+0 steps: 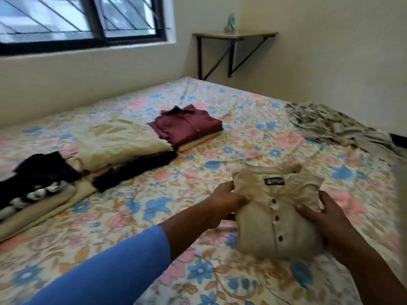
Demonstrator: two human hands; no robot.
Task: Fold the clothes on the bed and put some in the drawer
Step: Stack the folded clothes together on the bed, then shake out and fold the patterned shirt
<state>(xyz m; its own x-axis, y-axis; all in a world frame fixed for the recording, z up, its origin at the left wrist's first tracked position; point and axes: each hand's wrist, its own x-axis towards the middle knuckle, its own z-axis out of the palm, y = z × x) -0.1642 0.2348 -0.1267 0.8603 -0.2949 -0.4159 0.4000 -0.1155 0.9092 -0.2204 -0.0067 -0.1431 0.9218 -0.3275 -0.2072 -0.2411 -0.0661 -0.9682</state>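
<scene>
A folded beige buttoned shirt (273,214) lies on the flowered bed sheet (154,208), collar and black label facing away from me. My left hand (224,203) grips its left edge, thumb on top. My right hand (323,219) grips its right edge, fingers curled over the cloth. Further back lie folded piles: a maroon shirt (187,126) on a cream piece, a pale yellow garment (119,142) over dark cloth, and black and patterned clothes (35,183) on beige cloth at the left. No drawer is in view.
A crumpled grey-green patterned garment (337,124) lies unfolded at the bed's far right. A wall shelf (235,36) with a small green ornament hangs in the corner. A barred window (83,18) runs along the left wall. My blue sleeve (105,267) crosses the foreground.
</scene>
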